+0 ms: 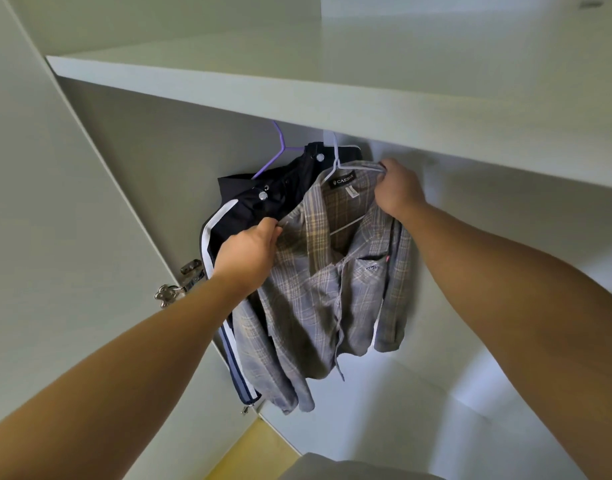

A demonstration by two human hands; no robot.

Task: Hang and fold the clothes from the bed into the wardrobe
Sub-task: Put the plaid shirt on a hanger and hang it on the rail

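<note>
Head camera, looking up into the wardrobe, and both arms are reaching in under the shelf (297,88). The plaid shirt (332,299) is on its white hanger (336,157), the hook running up behind the shelf edge; the rail itself is hidden, so whether the hook sits on it cannot be told. The right hand (398,188) has its fingers curled round the far shoulder of the shirt, apparently with the hanger's arm inside the grip, which likely steadies the whole thing. The left hand (249,254) pinches the near shoulder seam between thumb and fingers, probably tugging the cloth square so it doesn't slide off. Just to the left, touching the shirt, hangs a dark jacket (263,209) with white stripes on a purple hanger (280,147), so the shirt is being set in as its neighbour. A door hinge (180,282) shows low on the left panel. The collar looks rumpled and the front hangs open; straightening seems the step in hand before letting go.
</note>
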